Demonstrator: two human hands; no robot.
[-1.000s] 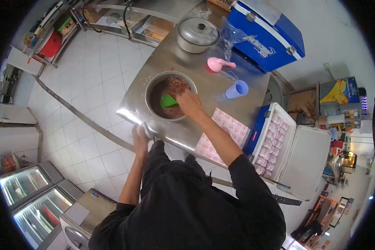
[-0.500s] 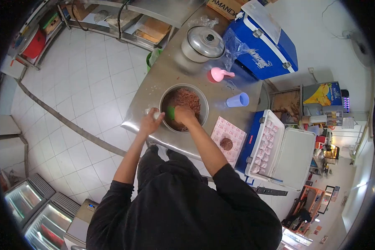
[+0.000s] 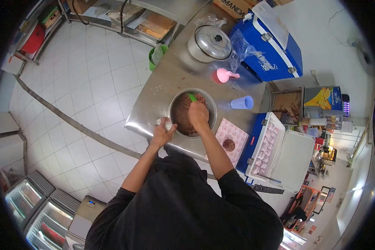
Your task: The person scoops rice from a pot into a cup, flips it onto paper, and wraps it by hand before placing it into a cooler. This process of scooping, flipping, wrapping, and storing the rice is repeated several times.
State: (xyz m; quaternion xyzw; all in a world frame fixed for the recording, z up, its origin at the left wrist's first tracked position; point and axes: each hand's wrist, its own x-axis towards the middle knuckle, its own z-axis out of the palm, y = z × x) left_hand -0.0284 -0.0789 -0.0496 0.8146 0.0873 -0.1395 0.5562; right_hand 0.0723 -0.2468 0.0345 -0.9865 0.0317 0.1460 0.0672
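Note:
A round metal bowl (image 3: 215, 111) stands near the table's front edge, with crumbly brown ground meat (image 3: 181, 111) inside. My right hand (image 3: 198, 115) is in the bowl, closed around a green tool (image 3: 192, 97) whose exact kind is mostly hidden. Beside the bowl's left front rim, my left hand (image 3: 163, 135) grips a small, whitish round object (image 3: 167, 124), too small to name. To the right, a round flat meat patty (image 3: 228, 145) lies on pink-and-white printed paper sheets (image 3: 238, 134).
The steel table (image 3: 154, 98) also bears a lidded pot (image 3: 212, 41), a pink scoop (image 3: 225, 75) and a blue-violet cup (image 3: 242, 102). A blue cooler (image 3: 271, 54) stands behind. At right, an open cooler (image 3: 254, 146) contains several wrapped bundles (image 3: 263, 156).
My right hand has moved toward the back of the bowl with the green tool, baring meat at the bowl's left. My left hand stays by the rim. The whole view has shifted slightly.

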